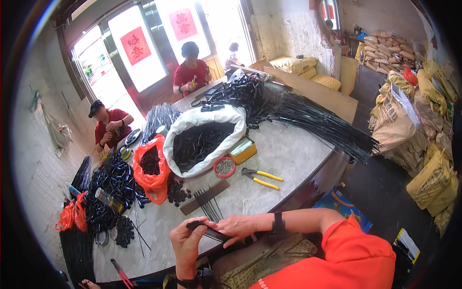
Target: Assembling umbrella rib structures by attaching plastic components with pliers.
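At the table's near edge, my left hand [184,239] pinches one end of a small bundle of thin black rods [214,233]. Dark tips crowd together by the thumb. My right hand [239,226] closes round the other end of the bundle, its fingers partly hiding it. Just beyond my hands, several more thin black rods [207,206] lie across a flat brown strip [217,189]. Small black round parts [178,191] are heaped left of the strip. Yellow-handled pincers [263,178] rest to the right, beside a red-rimmed dish of small metal pieces [224,167].
A white sack [202,113] of black parts and a red plastic bag [153,180] stand mid-table. Long black rods [322,123] overhang the right edge. Black parts [111,183] pile up left, near red-handled pliers [122,274]. Two people in red sit across. Filled sacks [397,111] line the right.
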Demonstrator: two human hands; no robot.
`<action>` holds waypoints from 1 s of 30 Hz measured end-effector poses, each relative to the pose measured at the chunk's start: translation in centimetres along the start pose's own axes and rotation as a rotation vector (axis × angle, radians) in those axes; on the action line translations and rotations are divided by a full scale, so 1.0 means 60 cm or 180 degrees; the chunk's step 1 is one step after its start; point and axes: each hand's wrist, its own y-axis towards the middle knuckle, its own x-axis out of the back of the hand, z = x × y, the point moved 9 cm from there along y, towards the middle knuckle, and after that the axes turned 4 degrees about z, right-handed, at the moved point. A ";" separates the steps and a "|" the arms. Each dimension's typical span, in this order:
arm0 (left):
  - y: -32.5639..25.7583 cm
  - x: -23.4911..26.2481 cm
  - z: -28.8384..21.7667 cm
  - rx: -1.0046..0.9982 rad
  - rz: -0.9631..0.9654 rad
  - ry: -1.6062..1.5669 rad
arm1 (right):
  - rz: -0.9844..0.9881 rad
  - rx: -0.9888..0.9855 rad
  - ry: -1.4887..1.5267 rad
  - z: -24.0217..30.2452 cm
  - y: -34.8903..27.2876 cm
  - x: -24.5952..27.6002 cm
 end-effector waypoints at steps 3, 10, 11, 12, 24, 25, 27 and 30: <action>0.000 0.003 -0.003 -0.0020 -0.0055 0.0001 | 0.0227 -0.0025 0.0035 0.002 0.003 -0.002; 0.000 0.010 -0.001 -0.0003 -0.0047 -0.0035 | -0.0032 0.0258 0.0005 0.017 -0.001 0.023; 0.000 0.009 0.000 0.0005 -0.0028 -0.0025 | -0.0020 0.0269 0.0016 0.019 -0.001 0.022; -0.001 0.009 -0.001 0.0026 -0.0016 -0.0033 | 0.0037 0.0173 0.0023 0.016 0.000 0.019; -0.003 0.020 0.004 0.0049 -0.0048 -0.0192 | 0.0071 0.0132 0.0017 0.019 0.004 0.019; -0.003 0.022 0.004 0.0049 -0.0062 -0.0191 | 0.0109 0.0151 0.0025 0.021 0.006 0.020; -0.006 0.018 0.002 0.0038 -0.0028 -0.0143 | 0.0112 0.0190 -0.0058 0.017 0.001 0.016; -0.005 0.013 0.002 0.0029 0.0019 -0.0175 | 0.0126 0.0206 -0.0143 0.016 0.000 0.012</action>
